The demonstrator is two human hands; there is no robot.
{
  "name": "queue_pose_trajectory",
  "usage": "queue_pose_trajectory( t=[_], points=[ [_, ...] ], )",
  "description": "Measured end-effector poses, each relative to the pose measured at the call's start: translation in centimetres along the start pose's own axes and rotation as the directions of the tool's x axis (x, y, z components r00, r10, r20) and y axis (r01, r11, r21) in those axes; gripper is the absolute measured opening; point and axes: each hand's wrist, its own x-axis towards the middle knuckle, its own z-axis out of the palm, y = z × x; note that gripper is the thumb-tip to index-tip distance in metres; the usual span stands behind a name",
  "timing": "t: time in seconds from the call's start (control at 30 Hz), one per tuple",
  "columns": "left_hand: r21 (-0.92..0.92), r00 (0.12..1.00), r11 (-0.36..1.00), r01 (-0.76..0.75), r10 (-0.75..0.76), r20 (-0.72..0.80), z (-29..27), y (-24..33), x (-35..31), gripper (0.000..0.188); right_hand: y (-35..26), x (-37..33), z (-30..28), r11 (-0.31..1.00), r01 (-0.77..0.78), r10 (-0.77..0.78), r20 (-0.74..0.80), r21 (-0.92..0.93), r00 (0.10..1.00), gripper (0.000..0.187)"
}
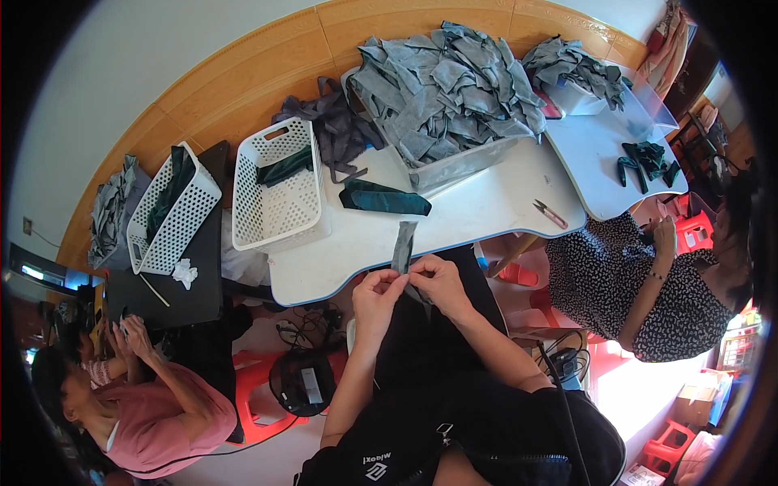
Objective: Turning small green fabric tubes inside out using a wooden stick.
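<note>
Both my hands meet in front of the table's near edge, pinching a narrow grey-green fabric strip [403, 241]. My left hand [378, 298] grips it from the left, thumb and fingertips pressed together. From the other side my right hand [440, 287] pinches the same strip, its fingertips almost touching the left ones. The strip's upper end stands up above my fingers toward the table; a thin tail hangs below them. Just beyond lies a dark green velvet piece [384, 198] on the white table [502, 190].
A grey bin [462, 158] heaped with grey-green strips stands behind. White perforated baskets [279, 219] [180, 212] holding green pieces are at left. Thread snips [551, 214] lie right. One person [162, 413] sits left, another [640, 283] right. A black fan-like device [304, 382] rests on a red stool.
</note>
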Motion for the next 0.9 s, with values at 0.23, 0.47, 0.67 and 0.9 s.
queue_pose_trajectory(
  t=[0.23,0.47,0.67,0.9],
  points=[
    [-0.535,0.930,0.763,0.364,-0.264,0.255,-1.4,-2.1,0.8,0.011,-0.6,0.3,-0.6,0.971,-0.181,0.152,0.181,0.154,0.972,0.012],
    [-0.372,0.991,0.925,0.074,-0.027,0.129,-0.5,-4.0,1.2,0.011,-0.5,0.3,-0.8,0.920,-0.305,0.260,0.199,0.247,0.945,0.009],
    [-0.211,0.990,0.977,-0.040,0.067,0.123,0.7,-4.9,0.4,0.009,0.4,0.2,1.0,0.944,0.230,-0.266,-0.135,-0.237,0.954,0.008],
    [-0.571,0.993,0.819,0.059,-0.107,-0.050,-0.6,-3.9,1.1,0.013,0.5,0.2,0.7,0.996,0.062,-0.058,0.061,-0.064,0.996,0.017]
  ],
)
